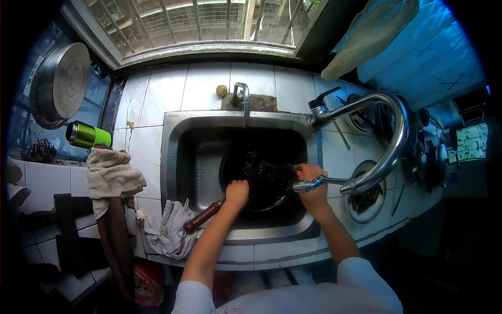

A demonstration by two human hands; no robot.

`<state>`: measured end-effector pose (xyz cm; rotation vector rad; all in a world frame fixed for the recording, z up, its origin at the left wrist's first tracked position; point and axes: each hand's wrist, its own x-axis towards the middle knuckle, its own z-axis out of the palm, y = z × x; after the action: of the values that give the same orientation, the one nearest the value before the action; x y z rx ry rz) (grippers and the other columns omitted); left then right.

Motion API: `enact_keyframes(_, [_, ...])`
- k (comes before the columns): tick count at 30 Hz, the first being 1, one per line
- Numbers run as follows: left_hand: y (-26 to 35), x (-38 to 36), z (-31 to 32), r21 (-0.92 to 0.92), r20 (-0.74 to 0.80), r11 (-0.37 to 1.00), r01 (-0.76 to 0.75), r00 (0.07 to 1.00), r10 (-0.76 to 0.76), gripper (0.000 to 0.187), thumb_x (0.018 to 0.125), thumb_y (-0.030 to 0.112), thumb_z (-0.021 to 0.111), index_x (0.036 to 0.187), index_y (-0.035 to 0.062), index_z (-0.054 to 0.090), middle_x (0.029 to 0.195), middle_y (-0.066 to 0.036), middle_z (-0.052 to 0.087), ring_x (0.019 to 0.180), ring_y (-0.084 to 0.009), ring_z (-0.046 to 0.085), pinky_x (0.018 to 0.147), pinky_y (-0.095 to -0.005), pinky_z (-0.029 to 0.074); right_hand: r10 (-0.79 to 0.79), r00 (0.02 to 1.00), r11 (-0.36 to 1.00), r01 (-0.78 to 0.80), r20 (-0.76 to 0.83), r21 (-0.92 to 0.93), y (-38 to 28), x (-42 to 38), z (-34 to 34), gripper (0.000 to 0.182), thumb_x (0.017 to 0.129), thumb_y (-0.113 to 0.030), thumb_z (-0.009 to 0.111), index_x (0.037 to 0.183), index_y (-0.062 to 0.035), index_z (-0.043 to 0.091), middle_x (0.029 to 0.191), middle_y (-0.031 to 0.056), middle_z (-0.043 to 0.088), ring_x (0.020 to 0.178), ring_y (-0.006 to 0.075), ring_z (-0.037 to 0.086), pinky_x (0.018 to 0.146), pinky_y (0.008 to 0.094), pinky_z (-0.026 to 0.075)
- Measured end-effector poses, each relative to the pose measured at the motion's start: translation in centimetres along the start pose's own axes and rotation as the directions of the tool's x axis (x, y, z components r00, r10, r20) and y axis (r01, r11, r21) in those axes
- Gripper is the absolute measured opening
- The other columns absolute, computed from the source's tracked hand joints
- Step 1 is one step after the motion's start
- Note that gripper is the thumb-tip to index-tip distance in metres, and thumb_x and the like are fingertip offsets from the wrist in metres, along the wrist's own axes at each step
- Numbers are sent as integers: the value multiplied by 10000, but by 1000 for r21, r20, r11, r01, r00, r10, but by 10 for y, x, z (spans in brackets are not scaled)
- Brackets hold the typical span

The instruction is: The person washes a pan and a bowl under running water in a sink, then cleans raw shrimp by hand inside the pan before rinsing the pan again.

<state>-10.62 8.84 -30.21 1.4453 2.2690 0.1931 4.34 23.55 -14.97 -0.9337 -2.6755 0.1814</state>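
A dark wok (261,178) sits in the steel sink (201,172), wet and glinting inside. Its reddish-brown handle (204,217) sticks out over the sink's near left edge and ends in a metal ring. My left hand (237,193) is closed on the wok's near left rim, beside the handle. At the right side of the sink, my right hand (312,183) has its fingers curled closed, partly behind the end of the faucet spout. A pale, thin shape shows by its fingertips, too dark and blurred to name.
A curved chrome faucet (400,125) arches over the right side; a smaller tap (246,102) stands behind the sink. A grey rag (170,227) lies at the front left corner. A plate (379,201) with dark scraps is at right, a green cup (88,135) at left.
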Motion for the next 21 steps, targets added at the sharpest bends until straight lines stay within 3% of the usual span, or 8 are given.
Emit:
enact_keyframes(3, [-1,-3,-1,-10,1,999,-32,999,32,135,661,36,551,796,29,547,813,-137,605,803,-297,580,701,-379,487,271,959,925,-237,-81,296,9,-20,-78,176,811,-40,527,983,-28,558,837,86,555,769,258,518,695,353,399])
enact_keyframes(5, [1,-3,-2,-26,-17,996,-82,997,81,129,658,28,543,787,29,543,802,-140,601,793,-299,580,696,-378,488,361,901,927,-375,-241,-15,47,-56,-122,173,841,-44,507,1006,-10,549,868,105,550,790,267,519,707,341,416])
enact_keyframes(10, [2,-3,-1,-29,-30,996,-81,996,80,112,668,25,529,779,33,533,794,-135,601,789,-297,580,694,-374,488,605,743,757,-648,-286,-81,73,-80,-150,192,846,-63,517,1028,-11,541,954,127,542,887,276,506,753,365,415])
enact_keyframes(13, [3,-3,-1,-47,-30,996,-82,996,80,105,677,27,522,781,35,530,796,-129,600,795,-294,578,696,-376,486,227,914,826,-364,-337,-430,56,-63,-133,222,832,-73,531,1046,-14,534,1004,134,522,942,290,477,781,386,401])
enact_keyframes(15, [4,-3,-5,-49,-10,996,-72,997,72,113,677,28,534,789,31,537,813,-133,600,810,-294,575,700,-373,489,368,927,907,-374,-66,-192,35,-46,-113,204,783,-50,553,984,-13,550,1057,148,512,980,312,464,819,384,396])
enact_keyframes(17, [6,-3,-6,-50,16,996,-70,997,71,121,676,30,546,797,27,544,831,-137,600,825,-295,572,703,-369,492,308,948,883,-314,74,349,11,-27,-64,140,757,-37,545,889,-26,590,899,147,587,870,322,554,763,381,438])
enact_keyframes(20, [7,-3,-8,-53,14,996,-66,998,67,108,691,31,528,798,30,544,830,-139,600,817,-296,573,709,-371,489,132,887,926,-270,443,264,15,-7,62,225,808,-122,531,990,9,556,907,184,608,840,337,593,744,395,478])
enact_keyframes(21, [7,-3,-9,-65,5,995,-80,997,80,97,700,33,519,794,32,542,821,-135,599,812,-295,572,705,-375,487,236,731,951,-309,640,3,8,7,93,256,809,-146,526,994,31,536,910,207,608,859,356,591,761,414,478])
